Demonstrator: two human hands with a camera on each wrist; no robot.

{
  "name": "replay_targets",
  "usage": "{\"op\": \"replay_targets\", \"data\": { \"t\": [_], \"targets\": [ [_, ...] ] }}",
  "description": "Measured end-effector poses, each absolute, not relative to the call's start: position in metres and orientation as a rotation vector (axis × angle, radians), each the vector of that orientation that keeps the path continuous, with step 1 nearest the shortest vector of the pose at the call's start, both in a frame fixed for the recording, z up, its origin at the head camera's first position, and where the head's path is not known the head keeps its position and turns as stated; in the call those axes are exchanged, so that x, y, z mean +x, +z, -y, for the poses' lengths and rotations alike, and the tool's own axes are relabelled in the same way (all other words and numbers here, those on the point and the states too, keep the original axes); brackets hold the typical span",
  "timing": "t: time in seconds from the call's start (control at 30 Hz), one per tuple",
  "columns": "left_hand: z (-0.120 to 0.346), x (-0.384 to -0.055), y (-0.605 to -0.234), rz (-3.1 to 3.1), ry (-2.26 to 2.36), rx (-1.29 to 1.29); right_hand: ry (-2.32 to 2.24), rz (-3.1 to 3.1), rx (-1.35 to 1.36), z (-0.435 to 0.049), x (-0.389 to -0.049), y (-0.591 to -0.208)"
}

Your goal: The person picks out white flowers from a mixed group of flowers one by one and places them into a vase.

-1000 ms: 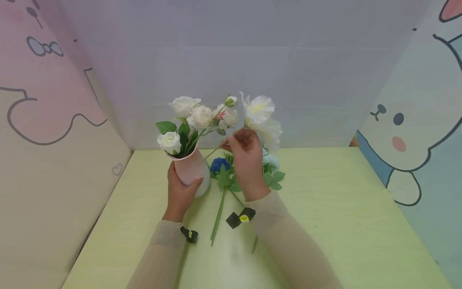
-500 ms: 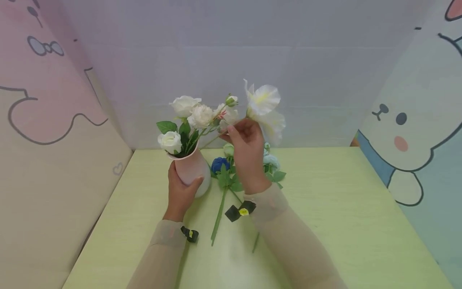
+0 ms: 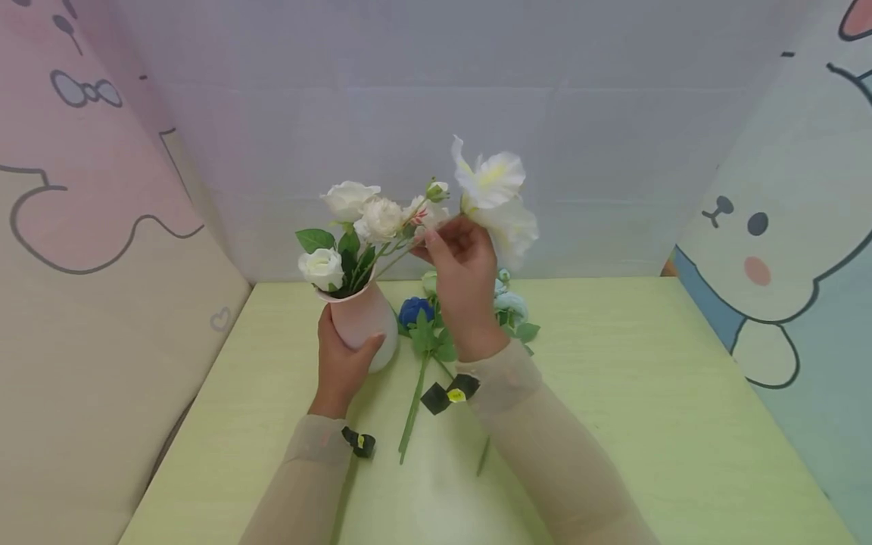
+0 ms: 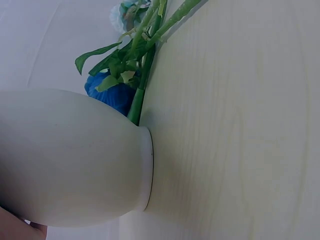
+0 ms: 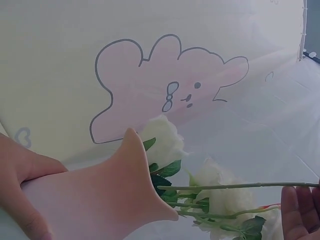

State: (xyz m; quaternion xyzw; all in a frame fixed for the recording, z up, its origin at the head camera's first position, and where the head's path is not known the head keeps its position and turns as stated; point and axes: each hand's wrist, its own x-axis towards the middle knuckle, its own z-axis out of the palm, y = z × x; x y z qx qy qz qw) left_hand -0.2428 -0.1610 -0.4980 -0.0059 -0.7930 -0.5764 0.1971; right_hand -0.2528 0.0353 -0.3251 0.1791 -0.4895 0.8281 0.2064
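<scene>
My left hand (image 3: pixel 338 371) grips the body of a pale pink vase (image 3: pixel 354 322), its thumb across the front. The vase's base stands at the table surface in the left wrist view. White roses (image 3: pixel 322 269) and other cream blooms with green leaves fill its mouth. Just right of them, my right hand (image 3: pixel 466 291) pinches the stem of a large white flower with yellow centres (image 3: pixel 493 182), below its petals. In the right wrist view that stem (image 5: pixel 240 186) runs toward the vase, and its cut end overlaps the leaves at the rim.
On the table (image 3: pixel 647 393), right of the vase, lie a blue flower (image 3: pixel 415 311), a pale green bloom (image 3: pixel 429 282) and light blue flowers (image 3: pixel 511 306), their stems (image 3: pixel 412 409) pointing to the front. Cartoon-printed walls (image 3: pixel 770 303) enclose both sides.
My right hand has risen with the white flower, then shifted slightly left. The stem's end has gone from in front of the vase's body up to its mouth. The left hand holds still.
</scene>
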Motion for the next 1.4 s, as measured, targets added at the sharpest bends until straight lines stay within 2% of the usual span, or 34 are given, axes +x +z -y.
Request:
{"op": "replay_targets", "data": {
  "t": [0.7,0.97,1.4],
  "targets": [
    [0.161,-0.244,-0.498,2.217,-1.611,-0.026,2.283,1.541,0.48,-0.021,-0.252,-0.344],
    [0.161,-0.245,-0.499,2.215,-1.619,-0.033,2.252,1.97,0.269,-0.019,-0.245,-0.353],
    [0.162,-0.246,-0.5,2.193,-1.628,-0.036,1.966,2.374,0.206,-0.012,-0.246,-0.366]
  ]
}}
